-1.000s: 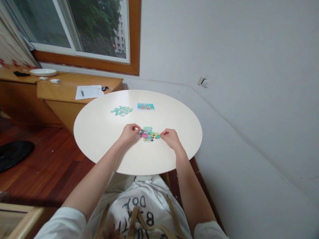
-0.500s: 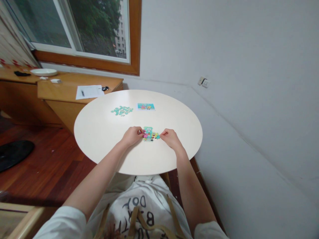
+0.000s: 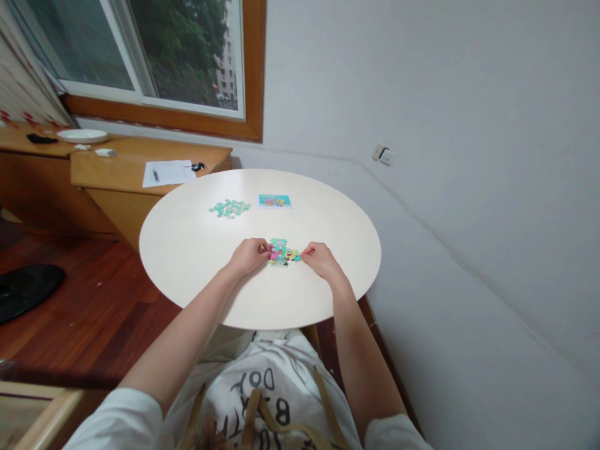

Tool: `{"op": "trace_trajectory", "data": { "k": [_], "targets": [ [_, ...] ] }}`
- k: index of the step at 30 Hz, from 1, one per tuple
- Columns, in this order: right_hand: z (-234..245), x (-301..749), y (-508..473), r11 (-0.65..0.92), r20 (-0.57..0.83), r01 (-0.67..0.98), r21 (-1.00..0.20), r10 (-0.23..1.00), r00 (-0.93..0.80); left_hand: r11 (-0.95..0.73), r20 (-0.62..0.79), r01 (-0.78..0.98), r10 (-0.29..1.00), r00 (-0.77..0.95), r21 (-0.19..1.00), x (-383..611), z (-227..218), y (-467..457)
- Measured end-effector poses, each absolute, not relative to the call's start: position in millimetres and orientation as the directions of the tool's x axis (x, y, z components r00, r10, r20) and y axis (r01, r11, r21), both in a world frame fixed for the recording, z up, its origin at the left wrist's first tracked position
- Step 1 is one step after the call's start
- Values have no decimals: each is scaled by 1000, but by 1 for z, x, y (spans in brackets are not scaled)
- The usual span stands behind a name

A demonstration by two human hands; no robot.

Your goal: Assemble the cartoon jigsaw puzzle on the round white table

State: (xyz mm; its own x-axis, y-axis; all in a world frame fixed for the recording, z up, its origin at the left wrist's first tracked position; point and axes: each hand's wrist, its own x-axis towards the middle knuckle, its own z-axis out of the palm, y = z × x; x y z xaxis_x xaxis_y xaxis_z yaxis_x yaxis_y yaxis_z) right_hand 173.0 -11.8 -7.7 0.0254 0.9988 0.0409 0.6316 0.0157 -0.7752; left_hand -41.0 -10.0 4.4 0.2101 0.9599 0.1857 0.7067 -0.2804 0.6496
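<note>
A partly joined jigsaw puzzle (image 3: 279, 251) with cartoon figures in turquoise, pink and yellow lies flat on the round white table (image 3: 182, 250). My left hand (image 3: 250, 255) has its thumb and fingers pinched at the puzzle's left edge, by the pink figure. On the opposite side, my right hand (image 3: 321, 258) pinches the small turquoise jigsaw piece (image 3: 297, 257) at the right end, beside the yellow figure. My fingertips cover part of both edges.
Loose jigsaw pieces (image 3: 229, 209) lie in a pile at the back left of the table. Beside them is a picture card (image 3: 274, 200) with similar figures. A wooden desk (image 3: 126, 150) holds a paper sheet (image 3: 164, 174) and a white plate (image 3: 82, 135). A wall (image 3: 445, 156) stands close on the right.
</note>
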Motion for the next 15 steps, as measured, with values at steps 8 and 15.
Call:
{"op": "trace_trajectory", "data": {
  "k": [8, 15],
  "targets": [
    [-11, 174, -10, 62, 75, 646, -761, 997, -8, -272, 184, 694, 962, 201, 666, -41, 5, -11],
    [-19, 182, -8, 58, 101, 293, -954, 986, 136, -250, 216, 629, 967, 132, 736, -42, 3, -8]
  ]
}}
